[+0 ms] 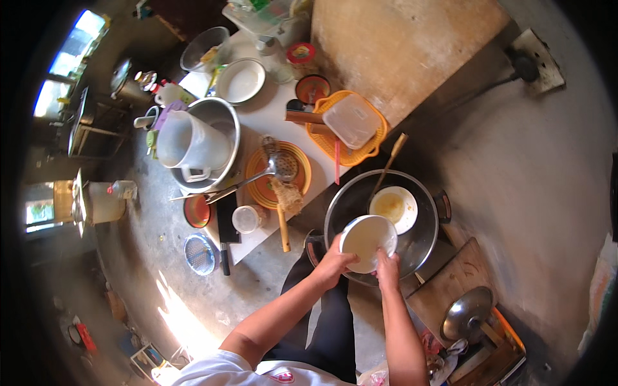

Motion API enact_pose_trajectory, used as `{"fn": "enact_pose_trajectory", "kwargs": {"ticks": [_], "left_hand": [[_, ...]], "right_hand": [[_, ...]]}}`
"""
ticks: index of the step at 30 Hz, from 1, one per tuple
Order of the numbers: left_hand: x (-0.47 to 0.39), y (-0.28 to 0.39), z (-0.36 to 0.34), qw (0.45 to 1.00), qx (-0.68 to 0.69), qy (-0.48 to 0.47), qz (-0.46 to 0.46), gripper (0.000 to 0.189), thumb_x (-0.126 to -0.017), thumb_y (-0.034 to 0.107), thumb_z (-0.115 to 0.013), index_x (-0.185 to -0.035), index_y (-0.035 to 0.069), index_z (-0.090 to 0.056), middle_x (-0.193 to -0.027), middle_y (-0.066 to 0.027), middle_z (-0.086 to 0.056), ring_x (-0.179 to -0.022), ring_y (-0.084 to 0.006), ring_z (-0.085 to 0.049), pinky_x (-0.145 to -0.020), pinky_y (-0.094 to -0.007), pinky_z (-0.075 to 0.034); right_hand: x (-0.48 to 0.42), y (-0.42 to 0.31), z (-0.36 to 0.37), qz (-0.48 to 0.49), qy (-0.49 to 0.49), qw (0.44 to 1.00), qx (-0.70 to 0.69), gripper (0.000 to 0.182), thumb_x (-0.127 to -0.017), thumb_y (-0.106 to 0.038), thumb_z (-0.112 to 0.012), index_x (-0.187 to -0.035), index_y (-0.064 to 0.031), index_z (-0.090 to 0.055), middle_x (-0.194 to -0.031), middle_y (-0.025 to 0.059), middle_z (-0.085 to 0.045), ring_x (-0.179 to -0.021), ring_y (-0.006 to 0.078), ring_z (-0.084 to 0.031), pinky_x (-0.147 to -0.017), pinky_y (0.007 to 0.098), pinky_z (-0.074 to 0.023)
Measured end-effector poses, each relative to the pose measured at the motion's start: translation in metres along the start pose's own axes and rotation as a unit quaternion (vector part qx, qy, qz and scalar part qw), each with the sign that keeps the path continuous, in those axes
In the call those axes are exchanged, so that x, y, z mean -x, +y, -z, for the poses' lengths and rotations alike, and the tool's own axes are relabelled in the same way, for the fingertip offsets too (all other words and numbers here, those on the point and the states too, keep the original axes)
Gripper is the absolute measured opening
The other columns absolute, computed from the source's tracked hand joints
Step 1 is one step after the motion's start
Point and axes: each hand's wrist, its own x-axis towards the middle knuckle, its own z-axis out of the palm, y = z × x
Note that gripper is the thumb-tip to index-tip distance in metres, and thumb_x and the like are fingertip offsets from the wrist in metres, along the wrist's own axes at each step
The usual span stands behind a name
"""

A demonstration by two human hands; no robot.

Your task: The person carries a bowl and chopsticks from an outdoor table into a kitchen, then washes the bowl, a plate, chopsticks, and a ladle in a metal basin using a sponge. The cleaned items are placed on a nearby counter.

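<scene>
My left hand grips the left rim of a white bowl, its thumb over the edge. On the bowl's lower right side is my right hand, also closed on the rim. Both hold the bowl over a large dark wok with a metal rim. Inside the wok, just beyond the held bowl, sits another white bowl with yellowish residue. A utensil with a wooden handle leans on the wok's far rim. What the held bowl contains is hard to tell.
On the white table at left are a cleaver, an orange plate with a skimmer, a scrubbing brush, a metal basin with a plastic jug, and a yellow basket. A metal lid lies lower right.
</scene>
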Motion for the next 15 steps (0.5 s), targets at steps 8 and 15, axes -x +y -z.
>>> {"fn": "enact_pose_trajectory", "kwargs": {"ticks": [8,15], "left_hand": [[-0.027,-0.016,-0.031,0.98,-0.054,0.138,-0.134,0.04,-0.068,-0.005,-0.056,-0.108,0.001,-0.056,-0.088,-0.0085,-0.062,-0.074,-0.0195,-0.064,-0.061,-0.0329,-0.054],[-0.01,0.008,-0.031,0.991,-0.117,0.06,-0.003,0.064,-0.067,0.009,-0.067,-0.123,-0.003,-0.04,-0.109,-0.0168,-0.054,-0.102,-0.0253,-0.056,-0.081,-0.0351,-0.051]], "right_hand": [[-0.008,0.013,-0.021,-0.029,-0.01,0.993,-0.114,0.048,-0.08,-0.01,-0.066,-0.124,-0.0026,-0.047,-0.114,0.0084,-0.056,-0.092,0.0186,-0.058,-0.08,0.0319,-0.0468],[-0.046,0.043,0.01,0.15,-0.016,0.977,-0.15,0.036,-0.083,-0.024,-0.066,-0.113,-0.0076,-0.056,-0.086,0.0056,-0.064,-0.067,0.0194,-0.062,-0.056,0.0305,-0.0494]]}}
